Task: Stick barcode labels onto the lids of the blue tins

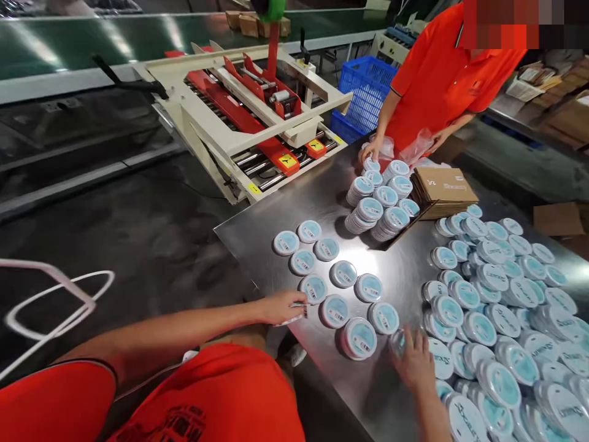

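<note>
My left hand [281, 308] is at the near edge of the metal table, its fingers closed on a thin white strip [294, 318] with small dark marks, mostly hidden by the hand. Beside it lie several round flat containers [334, 311] with pale blue tops and small printed stickers, spread out singly. A taller one [359, 338] sits closer to me. My right hand [416, 362] is curled at the left side of the big heap, its fingers on a round container [397, 342] that is partly covered and a little blurred.
Heaped round containers [492, 319] fill the table's right side. Across the metal table [276, 202], a co-worker in a red shirt [442, 80] touches stacked containers [386, 196] beside flat cardboard boxes [444, 187]. A blue crate [363, 92] and a roller machine [257, 123] stand behind.
</note>
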The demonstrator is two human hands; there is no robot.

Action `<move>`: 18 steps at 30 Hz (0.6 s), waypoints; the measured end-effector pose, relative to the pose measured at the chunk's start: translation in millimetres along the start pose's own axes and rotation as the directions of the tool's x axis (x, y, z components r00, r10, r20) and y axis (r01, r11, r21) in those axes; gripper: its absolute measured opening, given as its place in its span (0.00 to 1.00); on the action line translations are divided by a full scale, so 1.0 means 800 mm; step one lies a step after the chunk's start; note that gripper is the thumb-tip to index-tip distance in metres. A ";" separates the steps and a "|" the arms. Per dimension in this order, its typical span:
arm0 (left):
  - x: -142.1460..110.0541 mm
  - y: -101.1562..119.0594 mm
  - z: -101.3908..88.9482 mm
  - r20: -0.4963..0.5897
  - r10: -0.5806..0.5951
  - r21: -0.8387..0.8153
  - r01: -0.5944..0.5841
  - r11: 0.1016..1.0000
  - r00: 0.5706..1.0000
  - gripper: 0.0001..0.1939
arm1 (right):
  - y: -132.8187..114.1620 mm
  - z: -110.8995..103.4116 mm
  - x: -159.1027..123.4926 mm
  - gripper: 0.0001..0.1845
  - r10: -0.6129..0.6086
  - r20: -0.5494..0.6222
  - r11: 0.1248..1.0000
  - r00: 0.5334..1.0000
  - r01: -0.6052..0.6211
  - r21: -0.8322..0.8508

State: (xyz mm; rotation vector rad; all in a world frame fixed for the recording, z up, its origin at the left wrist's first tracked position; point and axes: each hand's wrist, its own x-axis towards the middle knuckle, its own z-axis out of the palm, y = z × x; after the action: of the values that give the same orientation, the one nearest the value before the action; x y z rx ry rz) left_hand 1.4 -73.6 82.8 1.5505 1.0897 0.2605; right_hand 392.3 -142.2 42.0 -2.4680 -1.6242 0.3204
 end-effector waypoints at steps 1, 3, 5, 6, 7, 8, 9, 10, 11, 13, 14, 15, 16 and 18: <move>0.005 0.003 0.000 0.009 0.014 0.033 -0.014 0.999 1.000 0.06 | 0.009 0.000 0.008 0.32 -0.025 0.062 0.999 0.998 0.027 -0.039; 0.012 0.007 0.001 0.050 0.035 0.087 -0.039 0.995 0.998 0.08 | 0.017 0.000 0.019 0.36 -0.067 0.159 0.990 0.985 0.085 -0.110; 0.016 0.007 0.004 0.116 0.014 0.111 -0.027 0.993 0.993 0.10 | 0.007 -0.002 0.025 0.40 -0.070 0.135 0.979 0.988 0.094 -0.180; 0.017 0.006 0.005 0.140 -0.010 0.119 -0.007 0.993 0.990 0.11 | -0.003 -0.004 0.027 0.42 -0.076 0.105 0.973 0.992 0.097 -0.209; 0.018 0.005 0.008 0.148 -0.031 0.133 0.011 0.991 0.988 0.11 | -0.016 -0.006 0.029 0.42 -0.093 0.086 0.966 0.992 0.111 -0.233; 0.019 0.004 0.011 0.139 -0.044 0.151 0.023 0.988 0.989 0.11 | -0.031 -0.007 0.031 0.41 -0.118 0.093 0.958 0.989 0.138 -0.252; 0.020 0.002 0.013 0.119 -0.048 0.172 0.027 0.985 0.992 0.11 | -0.047 -0.008 0.034 0.40 -0.134 0.137 0.948 0.982 0.167 -0.271; 0.021 0.001 0.016 0.094 -0.043 0.193 0.024 0.981 0.995 0.10 | -0.062 -0.007 0.037 0.40 -0.127 0.199 0.939 0.972 0.182 -0.291; 0.022 0.000 0.018 0.068 -0.034 0.209 0.019 0.978 0.997 0.09 | -0.077 -0.006 0.042 0.41 -0.090 0.255 0.935 0.963 0.169 -0.312; 0.025 -0.002 0.021 0.030 -0.029 0.221 0.021 0.975 0.999 0.08 | -0.104 -0.002 0.053 0.44 -0.006 0.285 0.933 0.959 0.108 -0.344; 0.026 -0.003 0.020 0.014 -0.034 0.221 0.030 0.975 0.999 0.08 | -0.119 0.002 0.060 0.47 -0.002 0.257 0.937 0.966 0.091 -0.337; 0.028 -0.005 0.019 -0.004 -0.040 0.223 0.040 0.974 0.999 0.07 | -0.136 0.008 0.067 0.48 -0.044 0.219 0.945 0.975 0.112 -0.307; 0.029 -0.008 0.018 -0.020 -0.045 0.224 0.049 0.973 0.999 0.06 | -0.156 0.015 0.073 0.48 -0.137 0.189 0.948 0.972 0.183 -0.259; 0.030 -0.016 0.015 -0.036 -0.052 0.218 0.059 0.974 0.998 0.06 | -0.200 0.033 0.082 0.44 -0.352 0.180 0.911 0.918 0.380 -0.158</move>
State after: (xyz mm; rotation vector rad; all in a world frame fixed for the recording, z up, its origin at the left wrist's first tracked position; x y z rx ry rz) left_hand 16.1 -64.8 58.5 1.7126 1.2161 0.1291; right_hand 269.2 -18.7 52.0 -2.2358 -2.2309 0.3114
